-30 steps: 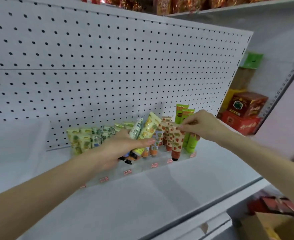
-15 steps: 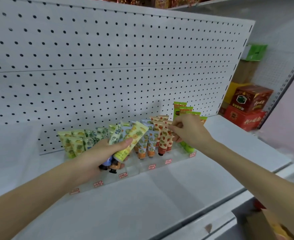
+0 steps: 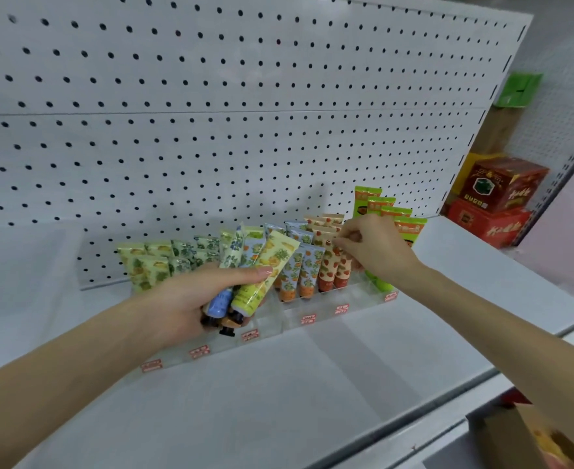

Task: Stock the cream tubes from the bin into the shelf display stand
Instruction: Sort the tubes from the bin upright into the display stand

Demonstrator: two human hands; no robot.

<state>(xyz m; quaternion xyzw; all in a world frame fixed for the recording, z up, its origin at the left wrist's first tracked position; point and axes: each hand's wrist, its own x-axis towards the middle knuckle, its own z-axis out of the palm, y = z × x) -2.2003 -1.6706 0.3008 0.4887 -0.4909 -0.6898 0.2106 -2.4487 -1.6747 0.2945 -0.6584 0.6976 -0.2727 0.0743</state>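
- While the left grip (image 3: pixel 190 299) curls round a fanned bunch of cream tubes (image 3: pixel 278 255), caps down, it hovers just above the near left part of the clear display stand (image 3: pixel 272 319).
- The right grip (image 3: pixel 373 252) pinches the top edge of a strawberry tube (image 3: pixel 329 264) standing upright in the stand's right part, beside the green tubes (image 3: pixel 366 201).
- The stand sits on the white shelf (image 3: pixel 278 401), against the pegboard (image 3: pixel 211 96); red boxes (image 3: pixel 502 184) lie far right.

A white metal shelf (image 3: pixel 295 394) with a pegboard back (image 3: pixel 211 130) carries a clear display stand (image 3: pixel 363 304) close to that back. The stand bears red labels (image 3: pixel 307 319) along its front and holds upright cream tubes (image 3: pixel 307 272).
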